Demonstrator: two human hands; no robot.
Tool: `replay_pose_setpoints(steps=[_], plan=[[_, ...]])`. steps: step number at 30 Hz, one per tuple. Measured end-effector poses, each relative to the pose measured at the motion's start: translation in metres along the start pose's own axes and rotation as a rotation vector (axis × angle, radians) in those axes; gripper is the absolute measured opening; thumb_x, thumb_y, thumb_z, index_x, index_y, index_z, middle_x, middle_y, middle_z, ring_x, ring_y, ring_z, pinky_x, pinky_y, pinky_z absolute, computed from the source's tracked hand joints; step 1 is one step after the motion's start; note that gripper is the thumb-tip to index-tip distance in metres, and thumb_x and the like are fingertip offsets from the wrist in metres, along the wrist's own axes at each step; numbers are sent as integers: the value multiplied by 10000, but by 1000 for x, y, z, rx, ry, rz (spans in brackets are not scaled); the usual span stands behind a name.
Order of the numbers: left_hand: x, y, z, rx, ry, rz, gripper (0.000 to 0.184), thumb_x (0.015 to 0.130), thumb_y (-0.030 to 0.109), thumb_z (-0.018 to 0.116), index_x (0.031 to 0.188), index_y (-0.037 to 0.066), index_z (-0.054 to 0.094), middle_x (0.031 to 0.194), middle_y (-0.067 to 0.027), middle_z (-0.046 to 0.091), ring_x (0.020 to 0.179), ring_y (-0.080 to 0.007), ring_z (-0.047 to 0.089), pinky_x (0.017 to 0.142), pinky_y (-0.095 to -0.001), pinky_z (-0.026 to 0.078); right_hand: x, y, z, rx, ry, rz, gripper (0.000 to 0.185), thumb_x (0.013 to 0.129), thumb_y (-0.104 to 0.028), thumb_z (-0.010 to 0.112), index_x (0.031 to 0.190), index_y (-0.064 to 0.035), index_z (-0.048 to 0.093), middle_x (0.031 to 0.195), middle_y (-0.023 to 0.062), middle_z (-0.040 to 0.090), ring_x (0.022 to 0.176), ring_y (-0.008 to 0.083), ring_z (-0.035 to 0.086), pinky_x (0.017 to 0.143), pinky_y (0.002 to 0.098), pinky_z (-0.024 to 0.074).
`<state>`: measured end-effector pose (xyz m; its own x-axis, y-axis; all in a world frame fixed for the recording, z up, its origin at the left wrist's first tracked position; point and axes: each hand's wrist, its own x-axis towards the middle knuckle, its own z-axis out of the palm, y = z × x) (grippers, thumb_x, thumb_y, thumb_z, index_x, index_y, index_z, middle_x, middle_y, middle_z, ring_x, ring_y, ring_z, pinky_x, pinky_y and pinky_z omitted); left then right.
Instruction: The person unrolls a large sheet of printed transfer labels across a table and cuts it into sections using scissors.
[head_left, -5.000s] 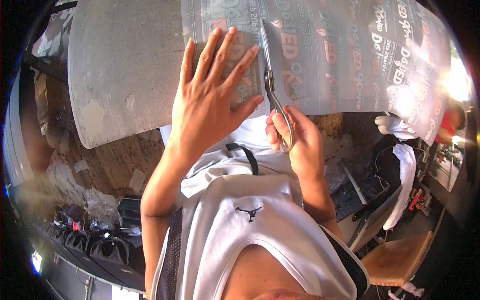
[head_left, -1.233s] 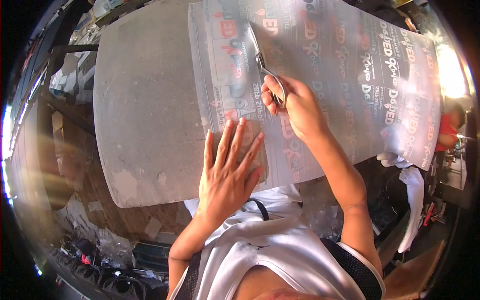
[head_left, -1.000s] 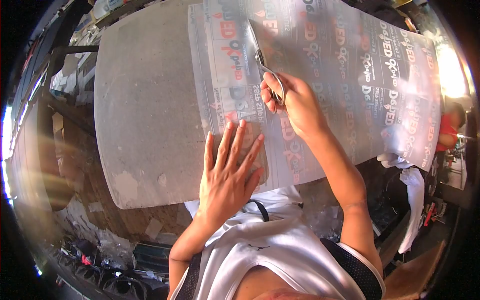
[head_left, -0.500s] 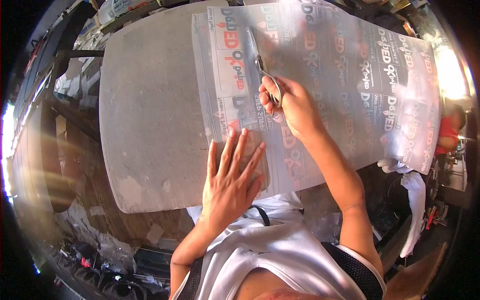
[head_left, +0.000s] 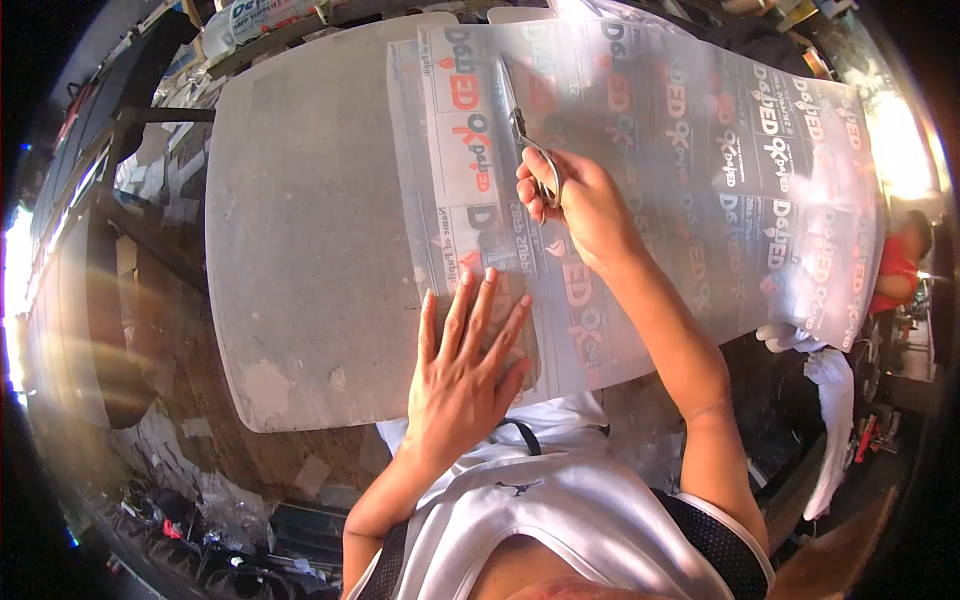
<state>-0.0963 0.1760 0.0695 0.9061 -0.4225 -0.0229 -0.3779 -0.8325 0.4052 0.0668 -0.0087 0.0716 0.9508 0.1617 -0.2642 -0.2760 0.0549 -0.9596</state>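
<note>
A clear plastic sheet [head_left: 650, 235] printed with red, dark and white DepED lettering lies across the grey board [head_left: 310, 220]. My left hand [head_left: 465, 350] rests flat on the sheet's near left part, fingers spread, holding nothing. In my right hand [head_left: 580, 200] is a pair of metal scissors [head_left: 518, 125], with the fingers wrapped around the handles. The blades point to the far edge and lie along the sheet's left part, between columns of print. Whether the blades are parted, I cannot make out.
Another person in a red top [head_left: 900, 265] is at the far right, beyond the sheet's drooping end. A printed plastic roll [head_left: 265, 20] lies behind the board at top left. A white cloth-like strip [head_left: 832, 420] hangs at right. Scraps litter the floor below left.
The view has shifted a little, so the board and sheet sit slightly lower. Against the print, the scissors and my right hand are slightly nearer the far edge. My left hand stays flat.
</note>
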Motion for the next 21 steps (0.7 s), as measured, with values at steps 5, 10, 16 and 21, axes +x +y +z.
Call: replay_pose_setpoints(steps=[5, 10, 16, 21], plan=[[0, 0, -1, -7, -2, 2, 644, 1030, 426, 568, 1623, 228, 415, 1727, -177, 232, 1608, -366, 184, 1290, -591, 112, 6, -5, 1, -8, 2, -11, 328, 1074, -353, 628, 935, -57, 645, 783, -1, 653, 680, 82, 602, 648, 255, 478], [-1, 0, -2, -9, 2, 2, 641, 1036, 427, 559, 1626, 227, 409, 1725, -178, 236, 1608, -364, 185, 1291, -590, 111, 12, -8, 2, -5, -14, -24, 329, 1065, -374, 644, 982, -56, 663, 815, -14, 634, 698, 73, 568, 680, 228, 481], [-2, -2, -1, 18, 18, 9, 635, 1046, 443, 532, 1629, 228, 401, 1722, -176, 248, 1609, -357, 186, 1293, -587, 106, 27, -13, 3, -38, -11, -36, 333, 1068, -375, 637, 971, -58, 665, 811, -13, 643, 686, 72, 576, 667, 231, 479], [-5, -2, 1, 15, 58, 33, 629, 1047, 445, 536, 1620, 216, 415, 1717, -173, 260, 1604, -357, 200, 1293, -584, 107, 97, -28, -12, -65, -114, -209, 354, 1044, -413, 663, 927, -80, 693, 820, -28, 670, 684, 56, 602, 662, 210, 494]])
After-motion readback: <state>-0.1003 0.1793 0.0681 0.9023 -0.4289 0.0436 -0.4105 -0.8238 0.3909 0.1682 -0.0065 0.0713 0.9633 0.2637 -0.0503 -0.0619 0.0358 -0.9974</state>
